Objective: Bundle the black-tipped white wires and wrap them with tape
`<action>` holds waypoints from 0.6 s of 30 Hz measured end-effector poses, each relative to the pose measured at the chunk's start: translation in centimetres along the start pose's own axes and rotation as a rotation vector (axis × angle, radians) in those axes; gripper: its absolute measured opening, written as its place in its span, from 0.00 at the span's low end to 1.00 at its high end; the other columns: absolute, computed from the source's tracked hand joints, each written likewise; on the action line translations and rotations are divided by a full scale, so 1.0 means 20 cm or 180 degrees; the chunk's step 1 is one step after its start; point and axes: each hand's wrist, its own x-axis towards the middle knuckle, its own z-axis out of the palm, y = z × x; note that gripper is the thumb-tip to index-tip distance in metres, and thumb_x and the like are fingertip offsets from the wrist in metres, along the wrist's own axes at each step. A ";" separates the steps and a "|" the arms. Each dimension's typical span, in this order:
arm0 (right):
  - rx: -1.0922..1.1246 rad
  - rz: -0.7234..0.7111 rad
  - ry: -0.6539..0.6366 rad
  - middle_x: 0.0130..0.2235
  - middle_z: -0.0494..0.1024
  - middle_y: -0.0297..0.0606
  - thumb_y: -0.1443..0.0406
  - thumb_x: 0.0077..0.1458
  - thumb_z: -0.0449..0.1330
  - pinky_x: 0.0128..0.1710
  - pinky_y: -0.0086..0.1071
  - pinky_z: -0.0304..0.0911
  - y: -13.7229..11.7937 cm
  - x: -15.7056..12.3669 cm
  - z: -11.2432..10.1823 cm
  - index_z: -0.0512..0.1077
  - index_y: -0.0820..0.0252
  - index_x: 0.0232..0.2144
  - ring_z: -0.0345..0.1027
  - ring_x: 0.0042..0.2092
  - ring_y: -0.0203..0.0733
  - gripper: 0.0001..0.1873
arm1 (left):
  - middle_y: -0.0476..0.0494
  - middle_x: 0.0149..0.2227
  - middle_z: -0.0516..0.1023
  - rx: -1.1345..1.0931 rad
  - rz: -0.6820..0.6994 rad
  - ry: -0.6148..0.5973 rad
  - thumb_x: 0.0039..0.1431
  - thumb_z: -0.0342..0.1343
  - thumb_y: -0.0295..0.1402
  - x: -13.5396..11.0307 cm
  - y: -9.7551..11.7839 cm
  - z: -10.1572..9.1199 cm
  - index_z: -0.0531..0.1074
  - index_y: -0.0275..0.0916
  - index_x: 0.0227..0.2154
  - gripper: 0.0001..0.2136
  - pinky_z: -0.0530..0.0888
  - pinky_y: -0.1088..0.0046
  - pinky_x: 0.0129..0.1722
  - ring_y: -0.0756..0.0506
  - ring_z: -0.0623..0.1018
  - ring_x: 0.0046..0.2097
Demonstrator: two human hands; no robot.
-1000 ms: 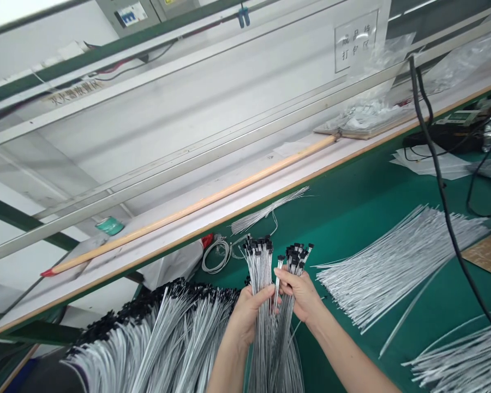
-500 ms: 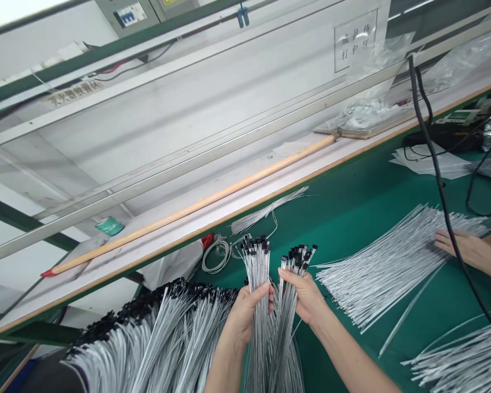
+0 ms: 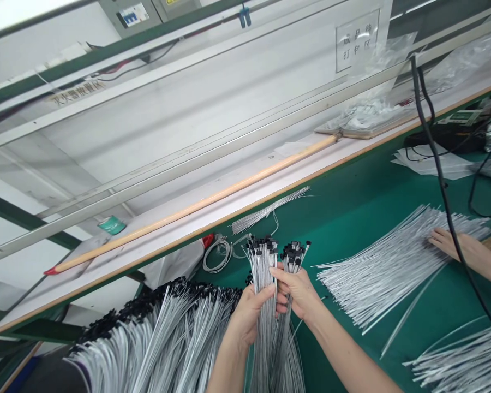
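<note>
My left hand [image 3: 249, 314] is closed around an upright bundle of grey cables [image 3: 265, 278] tipped with black connectors. Just right of it, my right hand [image 3: 298, 292] is wrapped round a second bundle of the same cables [image 3: 284, 333], its black connectors [image 3: 293, 252] showing above the fingers. The right thumb and fingertips reach to the edge of the left bundle, and the two bundles stand side by side. Below both hands the cable lengths hang down out of the picture. Left of my hands lies a large heap of cables [image 3: 188, 333] with black connectors.
On the green table [image 3: 335, 218] at the right is a spread of loose grey cables [image 3: 384, 267], with another person's hand [image 3: 454, 244] on it. More cables [image 3: 470, 357] lie nearer. A black cord [image 3: 437, 158] hangs down there. A wooden pole [image 3: 213, 201] rests on the shelf.
My right hand has moved left with its bundle, close against the left one. The left bundle has shifted slightly right. The other person's hand has slid a little left.
</note>
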 end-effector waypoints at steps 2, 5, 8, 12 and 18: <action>-0.0058 -0.0076 0.0125 0.07 0.51 0.20 0.58 0.33 0.68 0.08 0.28 0.49 0.00 0.00 0.00 0.60 0.57 0.12 0.46 0.10 0.30 0.20 | 0.40 0.24 0.78 -0.0041 -0.0036 0.0067 0.45 0.62 0.39 0.00 0.00 0.00 0.75 0.30 0.29 0.15 0.68 0.76 0.23 0.49 0.75 0.23; -0.0094 -0.0381 0.0174 0.08 0.54 0.22 0.61 0.34 0.68 0.12 0.25 0.49 -0.02 0.00 -0.02 0.59 0.59 0.10 0.48 0.12 0.27 0.20 | 0.40 0.26 0.78 -0.0055 -0.0069 0.0238 0.44 0.62 0.39 0.00 0.00 -0.01 0.74 0.31 0.29 0.14 0.69 0.74 0.22 0.48 0.75 0.22; -0.0074 -0.0435 0.0055 0.09 0.55 0.23 0.61 0.36 0.67 0.15 0.26 0.50 -0.02 0.00 -0.04 0.59 0.59 0.09 0.49 0.13 0.28 0.20 | 0.41 0.26 0.78 -0.0029 -0.0046 0.0269 0.44 0.62 0.38 0.00 0.00 -0.01 0.74 0.32 0.29 0.14 0.69 0.75 0.21 0.48 0.75 0.21; -0.0098 -0.0391 -0.0035 0.09 0.55 0.24 0.59 0.38 0.66 0.16 0.27 0.51 -0.02 -0.01 -0.05 0.58 0.58 0.08 0.51 0.14 0.29 0.22 | 0.41 0.26 0.78 0.0000 -0.0061 0.0274 0.43 0.63 0.39 0.00 0.00 0.00 0.75 0.31 0.28 0.14 0.69 0.75 0.21 0.48 0.75 0.22; 0.0251 -0.0169 0.0229 0.14 0.66 0.28 0.60 0.33 0.69 0.18 0.28 0.57 -0.01 0.00 -0.08 0.67 0.61 0.15 0.60 0.17 0.33 0.15 | 0.40 0.29 0.78 -0.0041 -0.0046 0.0319 0.44 0.63 0.38 -0.01 0.01 0.00 0.75 0.32 0.27 0.12 0.69 0.76 0.25 0.46 0.77 0.29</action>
